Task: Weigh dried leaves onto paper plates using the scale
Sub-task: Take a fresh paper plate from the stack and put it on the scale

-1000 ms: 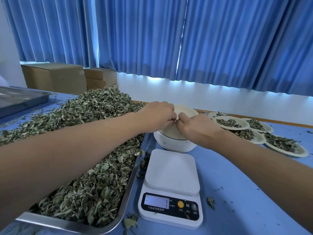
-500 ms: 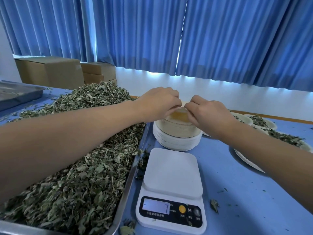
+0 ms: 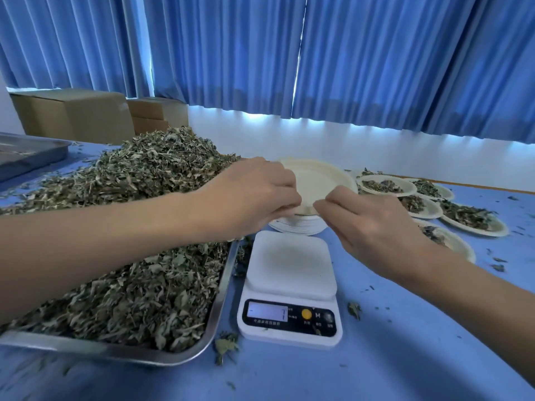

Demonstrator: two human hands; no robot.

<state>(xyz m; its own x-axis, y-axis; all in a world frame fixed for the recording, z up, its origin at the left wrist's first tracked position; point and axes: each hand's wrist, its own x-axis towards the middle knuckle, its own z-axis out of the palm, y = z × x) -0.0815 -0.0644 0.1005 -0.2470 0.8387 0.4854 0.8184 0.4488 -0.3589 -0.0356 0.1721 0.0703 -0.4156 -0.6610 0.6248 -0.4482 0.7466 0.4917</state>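
In the head view, the left hand (image 3: 260, 195) and the right hand (image 3: 373, 224) meet at the near rim of a cream round paper plate (image 3: 321, 180). Each hand pinches that edge with curled fingers, though the fingertips crowd together and it is hard to tell whether one plate or two stuck ones are held. The plate tilts with its far edge raised, just above the white stack of paper plates (image 3: 295, 227).

The white square digital scale (image 3: 289, 264) lies straight toward the person from the stack, with its platform bare. The plate likely only needs drawing back and down, and both hands are about equally near.

The dried green leaves (image 3: 139, 290) are heaped in a steel tray (image 3: 223, 287) on the left. Filled paper plates (image 3: 385, 186) sit to the right.
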